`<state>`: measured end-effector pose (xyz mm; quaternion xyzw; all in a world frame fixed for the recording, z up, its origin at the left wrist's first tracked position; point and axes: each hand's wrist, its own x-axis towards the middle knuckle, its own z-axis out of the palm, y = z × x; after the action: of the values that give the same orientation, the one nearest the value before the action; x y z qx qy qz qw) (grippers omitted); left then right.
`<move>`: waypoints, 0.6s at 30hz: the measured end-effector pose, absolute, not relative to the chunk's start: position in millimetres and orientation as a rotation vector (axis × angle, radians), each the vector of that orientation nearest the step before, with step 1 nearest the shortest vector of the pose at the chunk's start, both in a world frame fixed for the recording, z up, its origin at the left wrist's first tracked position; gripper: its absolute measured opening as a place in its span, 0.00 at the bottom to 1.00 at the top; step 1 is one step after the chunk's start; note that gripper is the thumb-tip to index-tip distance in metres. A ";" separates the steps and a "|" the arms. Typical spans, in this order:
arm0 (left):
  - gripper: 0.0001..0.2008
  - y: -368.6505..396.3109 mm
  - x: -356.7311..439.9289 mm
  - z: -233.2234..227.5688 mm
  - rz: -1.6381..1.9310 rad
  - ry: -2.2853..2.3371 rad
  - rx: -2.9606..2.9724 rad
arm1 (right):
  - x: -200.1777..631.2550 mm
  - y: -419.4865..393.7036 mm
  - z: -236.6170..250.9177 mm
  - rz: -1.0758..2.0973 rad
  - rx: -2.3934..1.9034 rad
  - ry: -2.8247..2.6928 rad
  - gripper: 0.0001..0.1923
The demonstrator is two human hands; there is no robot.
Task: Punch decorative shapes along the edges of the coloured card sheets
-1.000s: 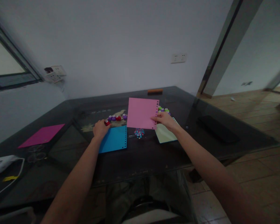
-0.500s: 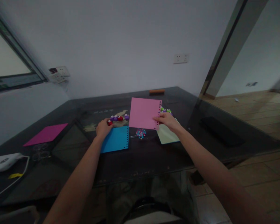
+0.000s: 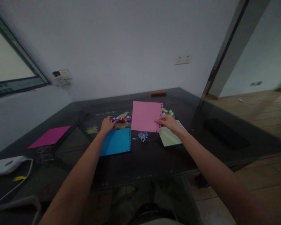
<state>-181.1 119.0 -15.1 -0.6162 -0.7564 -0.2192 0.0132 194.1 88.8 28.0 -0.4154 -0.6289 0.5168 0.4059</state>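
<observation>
Left hand [image 3: 107, 125] slid up and right since a second ago, off the blue sheet's corner and onto the end of the punch row; pink sheet [image 3: 146, 116] lowered a touch, nearer the counter. Now curled over the left end of the purple and red punches [image 3: 121, 119], fingers bent around something small, exact grip hard to tell. Right hand [image 3: 170, 123] pinching the pink sheet by its perforated right edge, held tilted up off the dark counter [image 3: 154, 156]. Blue sheet [image 3: 116, 141] flat just below the left hand, holes along its right edge. Confetti [image 3: 143, 136] heaped between blue sheet and pale green sheet [image 3: 170, 138], under the pink one's lower edge. Green and purple punches [image 3: 167, 112] just behind the right hand. Magenta sheet [image 3: 49, 137] well apart at far left.
</observation>
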 end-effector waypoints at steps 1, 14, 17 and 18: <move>0.17 122.0 -181.1 -14.1 -0.655 -2.352 -1.946 | 194.2 88.8 28.1 1.306 -1.052 -1.586 0.06; 0.16 139.3 -180.6 -0.3 -0.259 -2.264 -2.231 | 192.7 91.3 26.2 1.325 -1.037 -1.559 0.04; 0.16 141.2 -179.0 1.6 -0.189 -2.263 -2.242 | 192.2 90.8 26.1 1.331 -1.028 -1.535 0.05; 0.16 141.3 -177.9 1.7 -0.179 -2.263 -2.238 | 192.0 90.5 26.0 1.334 -1.024 -1.528 0.06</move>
<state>-177.9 141.3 1.7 -0.7019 -0.7097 -0.0560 -0.0231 192.0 90.5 26.0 -0.4089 -0.6099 0.5324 0.4211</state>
